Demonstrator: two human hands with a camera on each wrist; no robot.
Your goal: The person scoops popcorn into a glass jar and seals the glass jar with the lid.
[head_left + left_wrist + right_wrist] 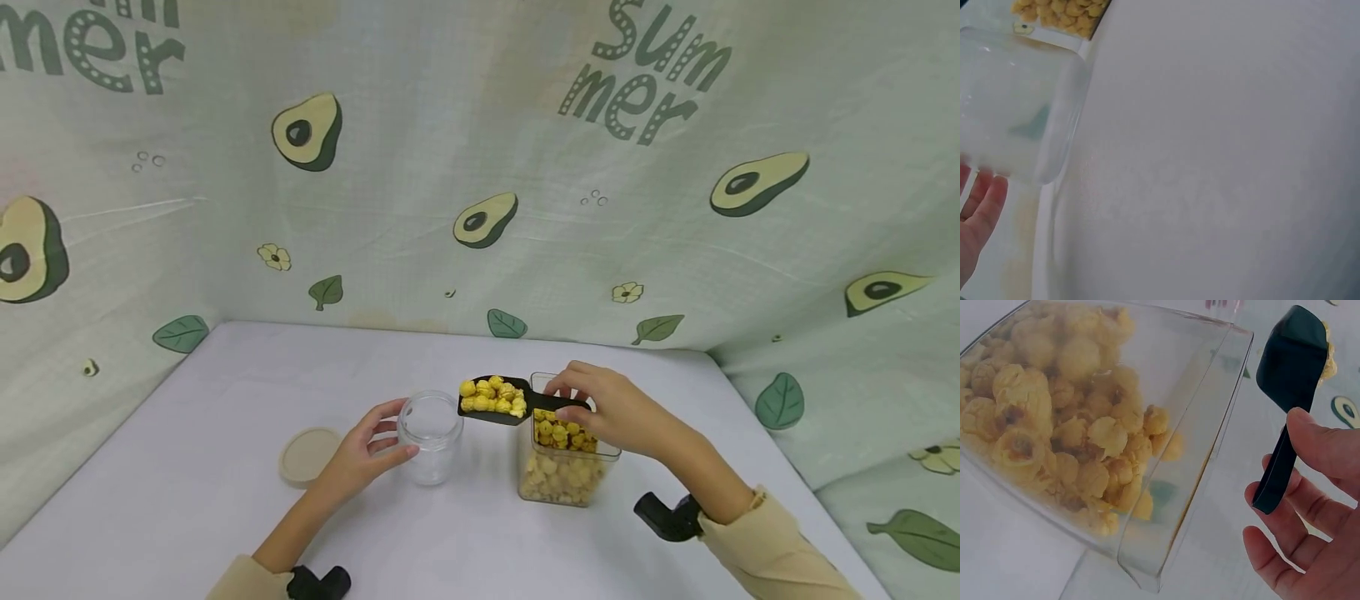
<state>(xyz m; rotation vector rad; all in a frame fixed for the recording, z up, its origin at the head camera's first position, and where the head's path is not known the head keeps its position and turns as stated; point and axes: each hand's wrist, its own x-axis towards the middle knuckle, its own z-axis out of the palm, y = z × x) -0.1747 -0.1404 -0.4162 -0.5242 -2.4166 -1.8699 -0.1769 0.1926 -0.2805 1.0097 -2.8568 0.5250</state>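
My right hand (596,404) pinches the handle of a black scoop (1291,359) between thumb and fingers. Yellow popcorn (492,396) fills the scoop, which is held roughly level just right of a clear jar's mouth. Under that hand is a clear square container (558,479), partly full of popcorn; the right wrist view shows the pieces (1085,431) through its wall. My left hand (367,450) grips the clear jar (431,454) from the left, thumb in front and fingers behind. The jar is upright and lidless, and I see no popcorn in it.
A round beige lid (307,457) lies on the white table (465,550), left of the jar and near my left forearm. Behind the table hangs a pale cloth (405,167) printed with avocados and leaves. Dark wrist cameras (667,517) sit on both arms.
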